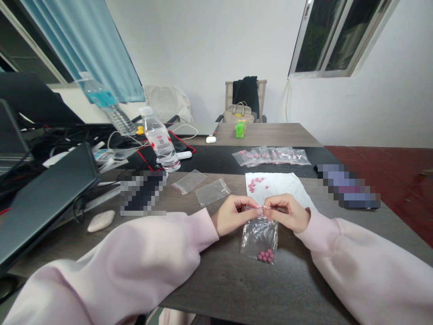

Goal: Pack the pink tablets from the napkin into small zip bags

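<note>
There is one view, from the person's head. It looks forward and down over the near edge of the tabletop [219, 282]. That edge is close, and the far right corner is well away, with the white wall [203, 49] behind.

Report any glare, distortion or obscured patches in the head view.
Head view: bright glints streak the held clear bag; wide-angle stretch seemingly leans the blue-labelled bottle outward; blocky pixelation covers most of the flat object at right.
</note>
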Action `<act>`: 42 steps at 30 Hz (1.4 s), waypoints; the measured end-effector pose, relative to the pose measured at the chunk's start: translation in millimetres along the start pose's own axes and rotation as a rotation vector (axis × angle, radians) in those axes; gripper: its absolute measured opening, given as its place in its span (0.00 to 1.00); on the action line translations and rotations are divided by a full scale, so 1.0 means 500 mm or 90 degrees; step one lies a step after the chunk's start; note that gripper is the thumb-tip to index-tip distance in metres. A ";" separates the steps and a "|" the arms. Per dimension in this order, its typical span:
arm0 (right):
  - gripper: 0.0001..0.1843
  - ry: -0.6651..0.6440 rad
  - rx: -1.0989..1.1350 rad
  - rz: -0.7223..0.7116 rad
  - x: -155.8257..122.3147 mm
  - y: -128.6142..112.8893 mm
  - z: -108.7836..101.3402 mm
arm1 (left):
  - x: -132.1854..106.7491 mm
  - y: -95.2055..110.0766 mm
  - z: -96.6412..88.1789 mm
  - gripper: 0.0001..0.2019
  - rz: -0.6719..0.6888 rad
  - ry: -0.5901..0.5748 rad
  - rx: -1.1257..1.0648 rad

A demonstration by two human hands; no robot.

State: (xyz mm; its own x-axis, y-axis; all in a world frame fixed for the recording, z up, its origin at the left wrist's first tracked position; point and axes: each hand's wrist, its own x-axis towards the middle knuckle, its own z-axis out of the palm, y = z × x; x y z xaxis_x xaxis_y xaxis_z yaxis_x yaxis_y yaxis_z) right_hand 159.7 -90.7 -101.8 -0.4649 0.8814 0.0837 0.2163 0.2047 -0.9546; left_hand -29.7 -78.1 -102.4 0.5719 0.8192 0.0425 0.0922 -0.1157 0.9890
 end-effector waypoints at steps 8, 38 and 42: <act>0.23 0.011 -0.002 -0.014 0.001 -0.002 0.003 | 0.002 -0.005 0.000 0.15 0.019 0.020 0.013; 0.27 0.258 -0.040 -0.115 0.012 -0.009 0.004 | 0.034 0.051 -0.049 0.14 0.021 -0.002 -0.018; 0.30 0.352 0.034 -0.076 0.016 -0.004 -0.001 | 0.076 0.109 -0.108 0.11 0.153 0.116 0.093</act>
State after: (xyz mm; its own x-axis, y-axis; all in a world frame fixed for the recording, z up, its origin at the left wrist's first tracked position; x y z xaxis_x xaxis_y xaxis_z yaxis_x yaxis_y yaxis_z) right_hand 155.8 -83.9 -99.1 0.0389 0.9479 0.3161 0.1399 0.3081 -0.9410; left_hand -46.9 -22.9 -39.1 0.4376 0.8444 0.3091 0.0963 -0.3857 0.9176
